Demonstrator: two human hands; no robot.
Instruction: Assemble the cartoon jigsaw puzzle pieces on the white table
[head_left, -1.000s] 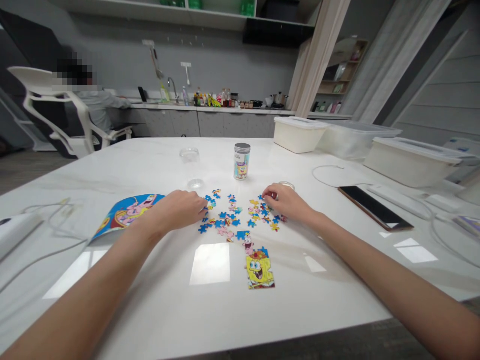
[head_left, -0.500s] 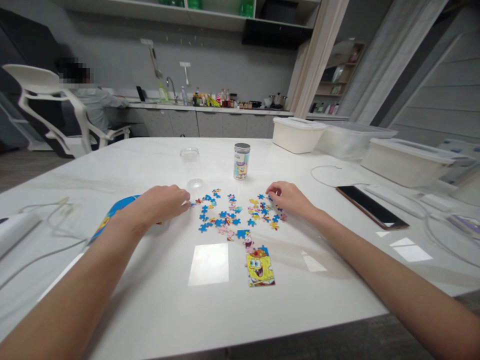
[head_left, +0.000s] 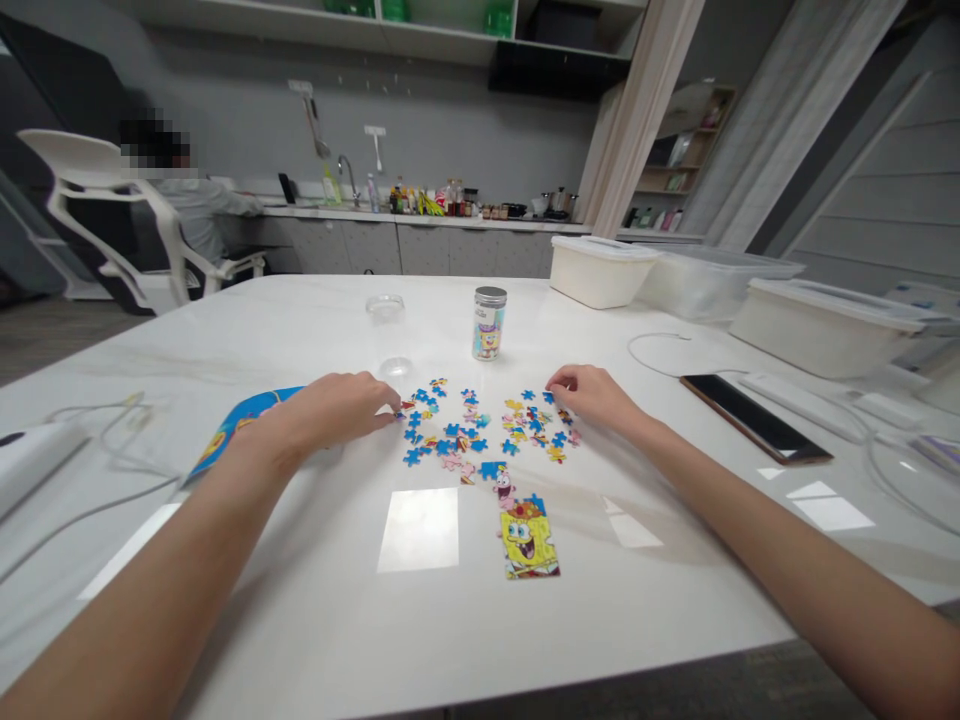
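Observation:
Loose puzzle pieces [head_left: 455, 432] lie scattered in two loose groups on the white table [head_left: 300, 610]. My left hand [head_left: 346, 408] is at the left edge of the pieces, thumb and fingertips closed on a small puzzle piece [head_left: 400, 413] that they partly hide. At the right group, the curled fingers of my right hand [head_left: 589, 389] pinch the edge of a blue puzzle piece [head_left: 548, 397]. Nearer me lies a joined puzzle section [head_left: 529, 540] with a yellow cartoon face, with a pink character piece and a blue piece adjoining its top.
Behind the pieces stand a cartoon-printed jar [head_left: 489, 325] and a clear plastic container [head_left: 386, 335]. A blue printed sheet [head_left: 244, 425] lies partly under my left arm. Rightward are a tablet [head_left: 754, 418], cables and lidded bins [head_left: 604, 272]. A person [head_left: 195, 210] sits far left.
My left hand has moved slightly right, up to the edge pieces. My right hand stays nearly in place at the right group. The whole view has shifted slightly.

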